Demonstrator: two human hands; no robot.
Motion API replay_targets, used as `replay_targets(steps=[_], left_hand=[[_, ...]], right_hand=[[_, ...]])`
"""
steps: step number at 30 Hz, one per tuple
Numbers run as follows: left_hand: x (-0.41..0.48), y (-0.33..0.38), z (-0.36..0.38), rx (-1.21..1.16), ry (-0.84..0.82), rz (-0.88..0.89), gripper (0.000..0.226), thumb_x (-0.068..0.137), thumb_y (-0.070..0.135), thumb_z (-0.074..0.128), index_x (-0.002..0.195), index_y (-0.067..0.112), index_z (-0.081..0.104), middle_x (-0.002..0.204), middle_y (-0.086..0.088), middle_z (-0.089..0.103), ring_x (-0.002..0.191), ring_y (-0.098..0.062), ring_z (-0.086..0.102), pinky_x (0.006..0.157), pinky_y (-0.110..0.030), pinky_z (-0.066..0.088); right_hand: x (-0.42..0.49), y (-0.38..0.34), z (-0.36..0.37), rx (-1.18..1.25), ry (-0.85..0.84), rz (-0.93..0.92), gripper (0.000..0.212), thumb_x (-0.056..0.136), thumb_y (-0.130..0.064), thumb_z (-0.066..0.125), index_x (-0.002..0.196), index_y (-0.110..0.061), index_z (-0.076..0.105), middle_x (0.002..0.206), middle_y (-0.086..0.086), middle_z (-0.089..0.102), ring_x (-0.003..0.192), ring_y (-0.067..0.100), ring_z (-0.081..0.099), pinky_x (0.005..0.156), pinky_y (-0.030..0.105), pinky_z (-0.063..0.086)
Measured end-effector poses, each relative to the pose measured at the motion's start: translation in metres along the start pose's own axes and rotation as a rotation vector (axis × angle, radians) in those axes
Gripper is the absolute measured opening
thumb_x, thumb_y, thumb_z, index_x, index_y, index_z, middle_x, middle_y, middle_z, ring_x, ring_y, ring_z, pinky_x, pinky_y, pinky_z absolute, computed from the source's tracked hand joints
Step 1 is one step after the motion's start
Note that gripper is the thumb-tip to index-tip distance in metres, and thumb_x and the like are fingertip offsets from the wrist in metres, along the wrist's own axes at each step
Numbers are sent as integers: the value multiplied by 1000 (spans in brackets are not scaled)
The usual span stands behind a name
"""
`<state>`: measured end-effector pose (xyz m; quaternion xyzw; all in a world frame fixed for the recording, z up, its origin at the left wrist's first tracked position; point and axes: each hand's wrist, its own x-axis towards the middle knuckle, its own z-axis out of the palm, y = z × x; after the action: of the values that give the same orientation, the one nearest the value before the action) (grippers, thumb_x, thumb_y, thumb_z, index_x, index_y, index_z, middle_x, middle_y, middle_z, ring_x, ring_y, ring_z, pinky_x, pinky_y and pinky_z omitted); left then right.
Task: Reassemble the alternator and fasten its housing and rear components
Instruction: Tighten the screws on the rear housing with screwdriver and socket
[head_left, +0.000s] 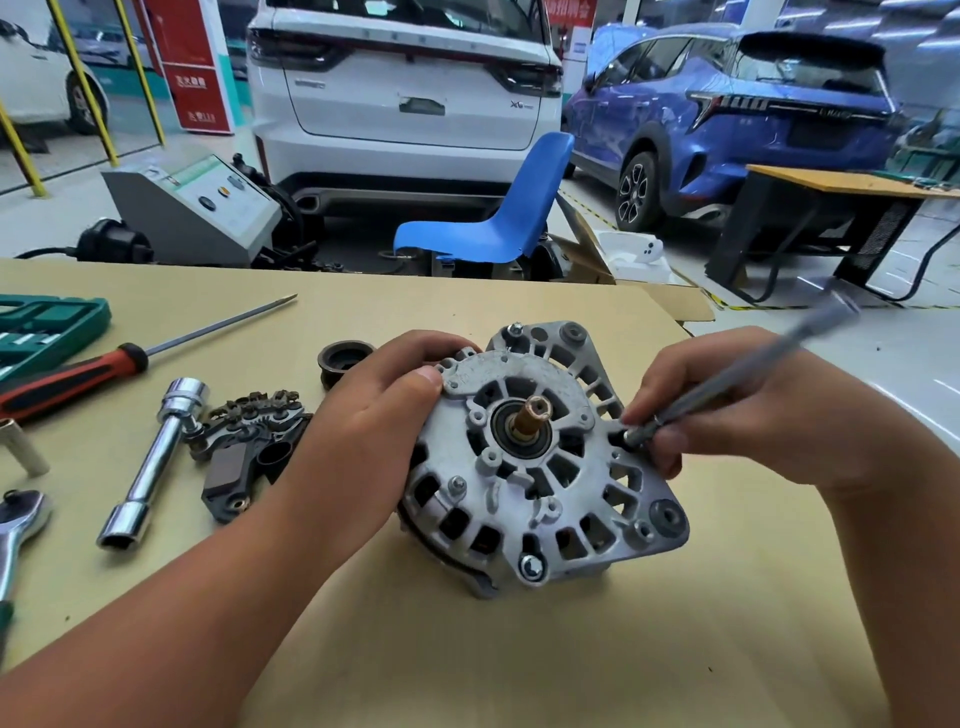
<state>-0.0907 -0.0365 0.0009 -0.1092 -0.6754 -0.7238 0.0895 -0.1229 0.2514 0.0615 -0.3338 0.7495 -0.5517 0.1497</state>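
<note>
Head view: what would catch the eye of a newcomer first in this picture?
The grey alternator lies in the middle of the table, its copper-coloured shaft end pointing up. The left hand grips its left edge; the right hand holds a thin, blurred tool against its right edge. To the left lie a chrome socket wrench and a red-handled screwdriver.

Count, item by item:

I see one alternator (540, 467), with three seated bolt heads (457, 484) on its housing. I have two hands in view, my left hand (384, 415) and my right hand (727, 410). The right holds one slender metal tool (737, 379), which is blurred.

Loose items:
- One screwdriver (78, 379)
- One tubular socket wrench (156, 462)
- One ratchet (21, 519)
- One rectifier assembly (244, 447)
- One pulley (343, 361)
- One green tool case (47, 327)

Background:
- Three cars: one white SUV (405, 88), one blue SUV (737, 119) and one white car (36, 78)
- One blue chair (498, 218)
</note>
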Motion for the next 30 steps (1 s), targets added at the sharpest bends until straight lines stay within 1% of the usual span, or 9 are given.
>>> replay_targets(steps=[6, 9, 13, 16, 18, 21, 24, 27, 30], left_hand=[[-2, -1, 2, -31, -48, -37, 31, 92, 33, 56, 111, 38, 79, 115, -2, 81, 108, -24, 79, 84, -37, 64], [-3, -1, 0, -36, -94, -55, 32, 93, 34, 60, 121, 38, 76, 122, -5, 80, 114, -28, 77, 93, -44, 64], [-1, -1, 0, -21, -68, -66, 30, 91, 30, 60, 116, 35, 77, 114, -7, 80, 102, -31, 80, 75, -37, 66], [0, 0, 0, -6, -57, -80, 28, 91, 33, 60, 113, 38, 77, 113, -5, 81, 100, -30, 81, 76, -38, 67], [2, -1, 0, 18, -53, -87, 29, 91, 37, 61, 114, 41, 77, 114, -2, 82, 102, -28, 80, 85, -47, 66], [2, -1, 1, 35, -57, -96, 30, 91, 40, 61, 116, 44, 77, 116, 0, 82, 105, -27, 80, 98, -54, 60], [1, 1, 2, 43, -51, -106, 31, 91, 43, 62, 119, 45, 76, 117, 2, 81, 107, -25, 79, 101, -56, 59], [2, 1, 3, 43, -38, -117, 32, 90, 46, 62, 119, 45, 76, 117, 5, 81, 108, -22, 79, 101, -54, 59], [2, 2, 4, 42, -22, -127, 31, 88, 49, 62, 115, 47, 77, 114, 8, 82, 104, -18, 80, 95, -49, 60]], right_hand=[[10, 13, 4, 21, 91, -47, 38, 68, -39, 96, 74, -15, 67, 71, 9, 65, 63, 20, 66, 56, 30, 57], [12, 15, 5, 42, 69, -52, 28, 73, -35, 94, 81, -20, 72, 71, 3, 64, 62, 15, 64, 55, 27, 57], [9, 16, 0, 76, 52, -37, 18, 76, -27, 91, 85, -20, 77, 72, 5, 68, 60, 18, 65, 55, 29, 56], [3, 16, -9, 17, 62, 12, 13, 79, -18, 79, 92, -15, 80, 78, 16, 71, 67, 25, 68, 59, 36, 59], [1, 16, -12, -17, 87, 21, 22, 79, -26, 86, 95, -13, 81, 79, 22, 71, 68, 29, 70, 60, 39, 60], [2, 15, -13, -76, 140, 6, 43, 75, -51, 90, 96, -14, 81, 75, 22, 71, 67, 30, 70, 60, 37, 60], [3, 11, -8, -144, 180, 8, 46, 73, -59, 88, 91, -18, 80, 72, 17, 70, 65, 25, 69, 60, 34, 58], [5, 9, -3, -248, 170, -9, 8, 84, -33, 81, 88, -26, 77, 73, 11, 69, 65, 19, 67, 60, 32, 57], [3, 8, -4, -225, 102, 28, 13, 83, -16, 75, 87, -29, 76, 76, 9, 71, 67, 17, 67, 62, 31, 59]])
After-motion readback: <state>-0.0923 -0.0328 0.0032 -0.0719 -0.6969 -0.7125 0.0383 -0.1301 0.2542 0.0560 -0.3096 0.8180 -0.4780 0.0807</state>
